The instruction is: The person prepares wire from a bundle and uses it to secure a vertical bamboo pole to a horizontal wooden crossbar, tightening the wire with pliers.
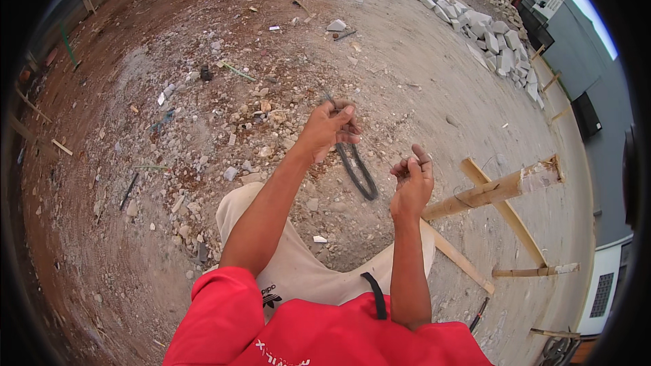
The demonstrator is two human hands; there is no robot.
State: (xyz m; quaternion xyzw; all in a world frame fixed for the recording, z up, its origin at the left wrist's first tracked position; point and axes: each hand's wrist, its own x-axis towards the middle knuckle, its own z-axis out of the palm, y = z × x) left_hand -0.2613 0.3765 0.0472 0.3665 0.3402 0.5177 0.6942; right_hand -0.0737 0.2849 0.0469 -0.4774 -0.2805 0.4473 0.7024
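My left hand [331, 130] is closed around a bundle of dark binding wire [357, 175]. The bundle's bent, looped end hangs below the fingers, and a short end sticks out above them. To the right and a little nearer, my right hand [412, 186] is raised, with thumb and fingertips pinched together and one finger lifted. Something very thin may run from this pinch, but it is too fine to make out. The two hands are apart, both above the ground in front of my knees.
Beside my right knee, a bamboo pole [498, 191] crosses a wooden slat [519, 227]. A plank [458, 257] lies nearby, close to a slim dark tool [479, 313]. Broken pale blocks [498, 44] are heaped at the far right. Rubble [264, 105] covers the ground ahead.
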